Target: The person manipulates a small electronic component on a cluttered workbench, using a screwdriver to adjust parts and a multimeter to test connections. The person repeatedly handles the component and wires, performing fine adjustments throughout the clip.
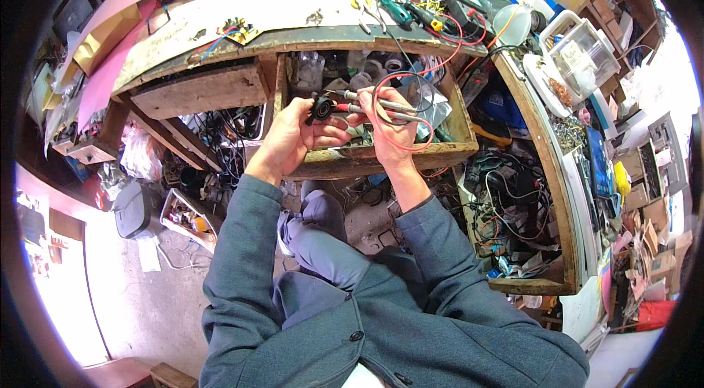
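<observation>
My left hand (287, 140) pinches a small black round part (320, 108) between thumb and fingers, its other fingers spread below. What kind of part it is, I cannot make out. Two test probes (400, 105) lie side by side in my closed right hand (390, 137). Their tips point left at the black part; whether they touch it is too small to tell. A red test lead (377, 111) and a black one loop over my right hand and run back toward the bench. Both hands are above the open wooden drawer (381, 160).
The drawer holds jars and loose parts. Behind it, the workbench (293, 12) bears a green-handled screwdriver (396, 12), wires and a small circuit board (238, 31). Tangled cables (513, 205) fill a shelf at right, near a clear plastic container (579, 47). A box of parts (189, 219) sits at lower left.
</observation>
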A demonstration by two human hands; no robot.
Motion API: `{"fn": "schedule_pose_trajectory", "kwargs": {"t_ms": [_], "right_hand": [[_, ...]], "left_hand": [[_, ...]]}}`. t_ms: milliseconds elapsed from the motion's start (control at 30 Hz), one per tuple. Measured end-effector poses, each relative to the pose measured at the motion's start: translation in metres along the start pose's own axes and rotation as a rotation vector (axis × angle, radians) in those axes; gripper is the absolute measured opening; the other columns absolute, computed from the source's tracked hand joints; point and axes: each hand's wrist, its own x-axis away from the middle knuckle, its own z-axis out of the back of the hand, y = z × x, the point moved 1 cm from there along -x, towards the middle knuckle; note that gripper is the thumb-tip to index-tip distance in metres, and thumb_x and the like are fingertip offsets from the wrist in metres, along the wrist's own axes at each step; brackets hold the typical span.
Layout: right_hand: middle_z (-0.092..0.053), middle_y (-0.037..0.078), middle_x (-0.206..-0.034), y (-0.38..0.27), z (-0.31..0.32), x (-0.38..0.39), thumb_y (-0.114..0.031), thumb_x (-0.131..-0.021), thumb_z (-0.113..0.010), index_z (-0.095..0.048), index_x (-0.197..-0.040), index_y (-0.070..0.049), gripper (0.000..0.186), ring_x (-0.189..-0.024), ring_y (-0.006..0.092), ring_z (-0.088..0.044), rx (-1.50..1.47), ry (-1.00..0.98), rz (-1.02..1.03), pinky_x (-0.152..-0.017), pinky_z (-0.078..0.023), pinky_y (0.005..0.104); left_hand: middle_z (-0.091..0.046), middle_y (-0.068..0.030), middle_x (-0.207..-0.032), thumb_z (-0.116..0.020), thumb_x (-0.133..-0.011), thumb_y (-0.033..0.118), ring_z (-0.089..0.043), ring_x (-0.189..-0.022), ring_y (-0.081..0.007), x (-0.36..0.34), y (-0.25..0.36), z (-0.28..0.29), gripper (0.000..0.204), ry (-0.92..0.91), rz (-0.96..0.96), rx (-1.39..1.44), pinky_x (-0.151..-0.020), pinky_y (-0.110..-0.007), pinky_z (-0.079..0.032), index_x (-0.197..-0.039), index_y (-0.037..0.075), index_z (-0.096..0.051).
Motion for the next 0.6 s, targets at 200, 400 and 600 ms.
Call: {"fn": "schedule_pose_trajectory", "kwargs": {"t_ms": [200,400,600], "right_hand": [[-0.069,0.007,-0.080,0.001,0.000,0.001,-0.006,-0.092,-0.068,-0.065,-0.093,0.001,0.008,-0.063,0.0153,-0.068,-0.005,-0.017,0.006,-0.055,-0.055,0.0253],[-0.068,0.008,-0.080,0.006,0.002,0.000,-0.008,-0.092,-0.069,-0.065,-0.093,0.001,0.010,-0.064,0.0143,-0.067,-0.005,0.006,0.003,-0.055,-0.055,0.0257],[-0.067,0.003,-0.080,0.008,0.002,0.001,-0.004,-0.090,-0.070,-0.066,-0.090,0.001,0.007,-0.067,0.0088,-0.063,-0.011,0.022,0.018,-0.057,-0.051,0.0227]], "left_hand": [[-0.066,-0.0274,-0.115,-0.031,-0.101,0.027,-0.070,-0.091,-0.0296,0.003,0.000,-0.004,0.050,-0.008,-0.028,-0.019,-0.083,-0.037,-0.058,-0.126,-0.010,-0.051],[-0.068,-0.0229,-0.110,-0.029,-0.104,0.028,-0.070,-0.092,-0.0294,0.000,-0.003,-0.004,0.049,0.008,-0.061,-0.024,-0.086,-0.038,-0.058,-0.124,-0.010,-0.054],[-0.067,-0.0256,-0.113,-0.030,-0.104,0.026,-0.069,-0.095,-0.0295,0.003,0.000,-0.007,0.047,-0.003,-0.071,-0.058,-0.087,-0.040,-0.056,-0.126,-0.008,-0.053]]}}
